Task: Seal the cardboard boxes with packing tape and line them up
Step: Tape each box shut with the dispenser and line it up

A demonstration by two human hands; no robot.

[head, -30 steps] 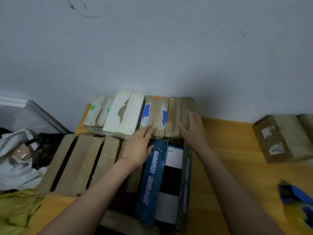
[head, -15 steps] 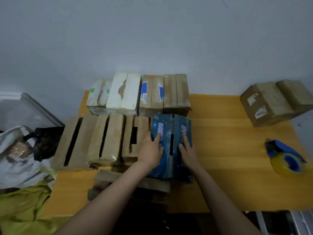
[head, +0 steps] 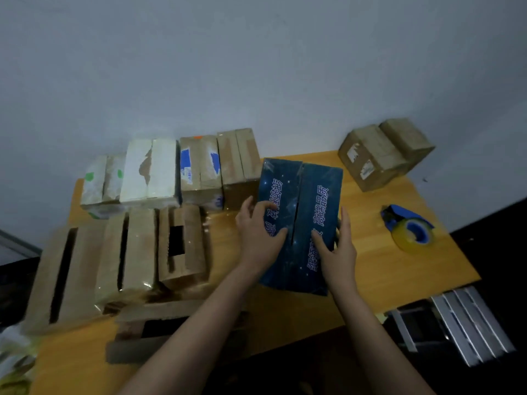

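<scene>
A dark blue box (head: 302, 201) with white lettering lies tilted on the wooden table (head: 379, 266), right of the back row. Its two top flaps meet at an untaped seam. My left hand (head: 258, 232) holds its left edge, thumb on the left flap. My right hand (head: 338, 249) grips its right edge, thumb on top and fingers down the side. A blue tape dispenser (head: 410, 229) with a yellowish roll lies to the right. Several closed boxes (head: 199, 172) line the wall. In front stand three brown boxes (head: 128, 252) with gaping flaps.
A brown box (head: 379, 155) with torn labels sits at the back right corner. Another open box (head: 159, 323) lies at the near edge by my left forearm. Bags (head: 14, 363) are piled at the far left. A metal rack (head: 470, 320) stands below the table's right side.
The blue box's flaps were folded down, then the box moved out of the front row to the right and back, beside the back row. Both hands shifted from its top to its edges.
</scene>
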